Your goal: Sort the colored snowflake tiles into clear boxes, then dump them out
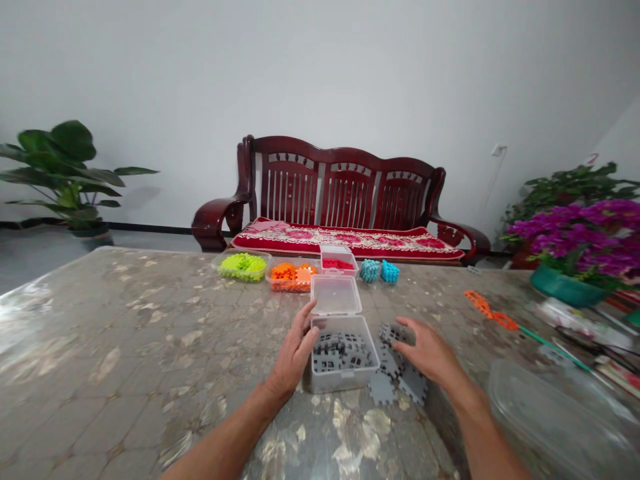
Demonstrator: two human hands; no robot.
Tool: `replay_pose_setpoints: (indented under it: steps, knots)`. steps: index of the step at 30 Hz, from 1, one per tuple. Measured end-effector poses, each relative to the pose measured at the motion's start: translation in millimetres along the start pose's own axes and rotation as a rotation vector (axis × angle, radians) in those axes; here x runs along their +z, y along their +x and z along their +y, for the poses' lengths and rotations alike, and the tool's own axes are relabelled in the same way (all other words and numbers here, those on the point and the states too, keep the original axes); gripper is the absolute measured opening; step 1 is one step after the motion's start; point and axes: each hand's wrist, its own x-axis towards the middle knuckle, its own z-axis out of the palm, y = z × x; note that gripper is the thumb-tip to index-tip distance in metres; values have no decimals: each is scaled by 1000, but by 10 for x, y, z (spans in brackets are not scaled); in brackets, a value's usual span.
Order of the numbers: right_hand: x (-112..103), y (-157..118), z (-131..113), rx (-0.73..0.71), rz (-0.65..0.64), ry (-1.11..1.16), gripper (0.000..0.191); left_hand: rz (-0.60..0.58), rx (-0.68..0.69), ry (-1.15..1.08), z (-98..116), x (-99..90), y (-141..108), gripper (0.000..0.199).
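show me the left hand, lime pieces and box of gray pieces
Left hand (294, 351), head view: back of hand
Lime pieces (243, 265), head view: middle of pile
Box of gray pieces (329, 383), head view: front wall

On the grey-brown patterned table (125, 347), the square clear plastic box (345, 382) stands with flat grey toothed pieces (327, 361) inside; other grey toothed pieces (383, 388) lie just to its right. Behind it, from left, I see one clear tub (217, 264) of lime-green pieces (243, 265), another clear tub (290, 287) of orange pieces (285, 273), the clear box (341, 271) of red pieces (337, 264), two turquoise stacks (370, 271). Behind the table is the dark-red wooden bench (350, 157).
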Motion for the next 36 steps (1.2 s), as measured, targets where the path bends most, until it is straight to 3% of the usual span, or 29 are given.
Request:
replay_pose_setpoints:
  steps: [8,13,17,23,28,31,36]
  knots:
    - [18,-15,-13,-8,-26,-130,52,-30,12,40,27,0,1,56]
    - [-23,1,-47,6,67,133,57,-18,-9,29,3,-7,-6,56]
    - [-132,-123,-371,-124,88,417,61,-16,0,12,-12,-5,-2,55]
    - [-256,-258,-911,-345,2,393,56,-36,20,1,14,9,13,55]
    - [-239,-237,-1110,-524,-115,380,60,-47,41,29,49,9,12,55]
    - [-212,-225,-1068,-530,-101,403,53,-37,45,24,50,7,11,55]
    - [-137,-71,-536,-230,164,367,33,-13,13,23,37,7,10,56]
